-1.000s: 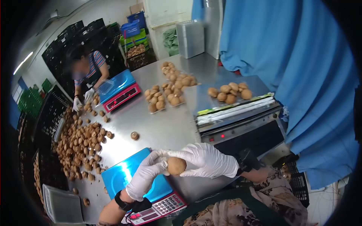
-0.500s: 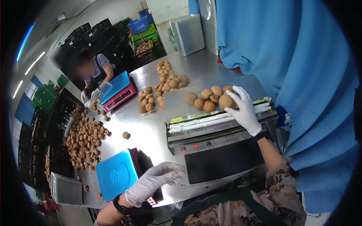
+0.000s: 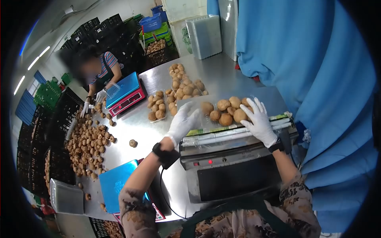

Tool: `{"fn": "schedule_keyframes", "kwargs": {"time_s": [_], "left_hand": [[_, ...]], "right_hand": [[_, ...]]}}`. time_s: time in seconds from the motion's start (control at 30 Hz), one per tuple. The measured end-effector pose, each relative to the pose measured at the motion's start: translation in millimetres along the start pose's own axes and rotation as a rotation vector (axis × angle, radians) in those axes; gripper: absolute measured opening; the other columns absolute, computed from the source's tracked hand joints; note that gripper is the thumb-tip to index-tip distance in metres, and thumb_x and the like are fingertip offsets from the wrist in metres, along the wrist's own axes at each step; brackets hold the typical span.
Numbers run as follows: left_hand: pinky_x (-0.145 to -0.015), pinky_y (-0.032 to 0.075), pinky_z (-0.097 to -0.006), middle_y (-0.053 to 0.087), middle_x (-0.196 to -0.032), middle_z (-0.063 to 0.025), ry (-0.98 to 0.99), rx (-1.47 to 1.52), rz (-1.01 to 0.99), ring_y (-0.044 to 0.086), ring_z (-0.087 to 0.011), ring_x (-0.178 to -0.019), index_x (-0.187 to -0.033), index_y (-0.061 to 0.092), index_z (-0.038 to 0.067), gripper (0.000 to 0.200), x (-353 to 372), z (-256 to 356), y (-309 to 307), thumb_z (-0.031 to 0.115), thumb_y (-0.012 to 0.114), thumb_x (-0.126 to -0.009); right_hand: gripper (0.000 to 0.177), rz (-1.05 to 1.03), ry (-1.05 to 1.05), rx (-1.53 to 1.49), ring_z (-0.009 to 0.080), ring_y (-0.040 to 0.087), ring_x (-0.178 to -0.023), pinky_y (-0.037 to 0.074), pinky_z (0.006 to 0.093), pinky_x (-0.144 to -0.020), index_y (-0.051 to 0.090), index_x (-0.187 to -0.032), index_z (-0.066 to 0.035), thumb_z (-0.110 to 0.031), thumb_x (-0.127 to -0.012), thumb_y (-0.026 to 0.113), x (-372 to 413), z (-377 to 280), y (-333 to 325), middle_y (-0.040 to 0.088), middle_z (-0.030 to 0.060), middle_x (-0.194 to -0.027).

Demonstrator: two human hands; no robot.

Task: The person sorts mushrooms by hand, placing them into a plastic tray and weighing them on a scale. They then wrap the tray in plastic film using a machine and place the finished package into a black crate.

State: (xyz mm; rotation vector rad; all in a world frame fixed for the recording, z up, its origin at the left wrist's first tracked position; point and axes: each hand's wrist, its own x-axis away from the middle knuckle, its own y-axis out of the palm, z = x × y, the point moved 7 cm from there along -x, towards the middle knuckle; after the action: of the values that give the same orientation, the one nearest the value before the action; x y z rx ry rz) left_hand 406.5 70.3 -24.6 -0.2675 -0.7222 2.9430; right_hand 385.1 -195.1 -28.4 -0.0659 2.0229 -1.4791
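Observation:
Several brown mushrooms (image 3: 225,119) sit in a group on top of a film wrapping machine (image 3: 234,146), behind its white film rolls. My right hand (image 3: 258,126), in a white glove, is at the right end of this group. Its thumb and fingers are spread and touch the nearest mushrooms. At the left end, my left hand (image 3: 183,122), also gloved, hovers by the machine's upper left corner. The fingers of that hand are apart, slightly blurred, and hold nothing I can see. Whether a clear tray lies under the mushrooms is hard to tell.
Mushrooms in trays (image 3: 156,107) stand behind the machine. A loose mushroom pile (image 3: 89,142) covers the table's left side. Nearby are a blue-topped scale (image 3: 117,182), a second scale (image 3: 125,89), and a co-worker (image 3: 105,71) across the table. A blue curtain (image 3: 301,59) hangs at right.
My left hand has moved from above the near scale up to the left end of the mushroom group. My right hand stays at the right end, its fingers spread wider. The view has shifted slightly.

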Motion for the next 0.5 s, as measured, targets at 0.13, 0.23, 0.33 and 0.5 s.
{"fn": "schedule_keyframes", "kwargs": {"time_s": [0.13, 0.23, 0.33, 0.5], "left_hand": [[-0.106, 0.030, -0.0409, 0.040, -0.136, -0.0262, 0.190, -0.399, -0.036, 0.036, -0.0395, -0.128, -0.134, 0.038, -0.001, 0.061, -41, -10, 41, 0.039, 0.051, -0.090], [-0.107, 0.027, -0.0456, 0.034, -0.140, -0.0271, 0.208, -0.520, -0.070, 0.029, -0.0447, -0.130, -0.136, 0.035, -0.001, 0.065, -38, -12, 59, 0.044, 0.045, -0.091], [-0.111, 0.017, -0.0455, 0.025, -0.145, -0.0250, 0.147, -0.577, -0.176, 0.019, -0.0429, -0.136, -0.141, 0.026, 0.001, 0.068, -33, -12, 61, 0.046, 0.042, -0.093], [-0.112, 0.014, -0.0456, 0.019, -0.148, -0.0243, 0.085, -0.601, -0.239, 0.016, -0.0415, -0.137, -0.144, 0.020, 0.003, 0.069, -25, -8, 63, 0.045, 0.042, -0.094]], "right_hand": [[0.054, -0.038, -0.034, 0.092, 0.0397, 0.024, -0.132, 0.018, 0.0560, -0.107, 0.049, -0.132, -0.017, -0.035, -0.082, 0.061, -2, -5, 4, 0.035, 0.0147, -0.140], [0.054, -0.063, -0.016, 0.119, 0.0395, 0.024, -0.132, 0.017, 0.0560, -0.107, 0.049, -0.132, -0.017, -0.036, -0.083, 0.061, -4, -9, 0, 0.033, 0.0152, -0.140], [0.051, -0.085, -0.017, 0.159, 0.0397, 0.024, -0.132, 0.017, 0.0558, -0.108, 0.050, -0.130, -0.015, -0.036, -0.084, 0.059, -6, -13, 2, 0.032, 0.0159, -0.141], [0.054, -0.079, -0.054, 0.098, 0.0402, 0.023, -0.133, 0.016, 0.0542, -0.108, 0.048, -0.131, -0.011, -0.037, -0.085, 0.058, -3, -6, 1, 0.030, 0.0161, -0.143]]}}
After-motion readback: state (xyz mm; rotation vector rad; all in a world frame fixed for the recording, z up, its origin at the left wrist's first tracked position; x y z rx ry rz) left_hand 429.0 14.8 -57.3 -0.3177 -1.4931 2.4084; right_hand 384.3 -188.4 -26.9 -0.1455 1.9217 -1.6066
